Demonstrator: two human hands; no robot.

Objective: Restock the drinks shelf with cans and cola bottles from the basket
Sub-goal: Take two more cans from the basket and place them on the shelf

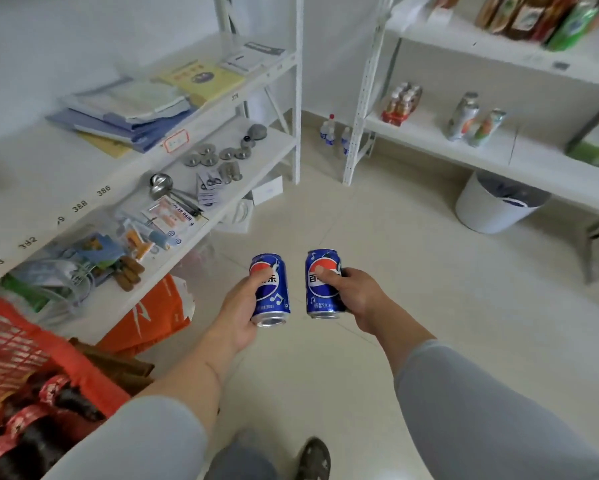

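Fingers of the left hand (237,315) curl round one blue can (270,289), thumb pressed across its label; those of the right hand (355,294) wrap a second can (322,284) the same way, thumb on the front. Both cans stand nearly upright, side by side but apart, held over the tiled floor (377,237). Nearer than the hands, low to the left, sits the red basket (31,341) with dark, red-labelled bottles (42,420) lying in it. Just beyond the left hand, an orange bag (152,317) lies under a shelf (201,216) of small packets and metal bits. Farther off to the right, a white bin (488,206) stands below the drinks shelf (464,147), which carries a few bottles (464,116); more bottles stand on the board above.
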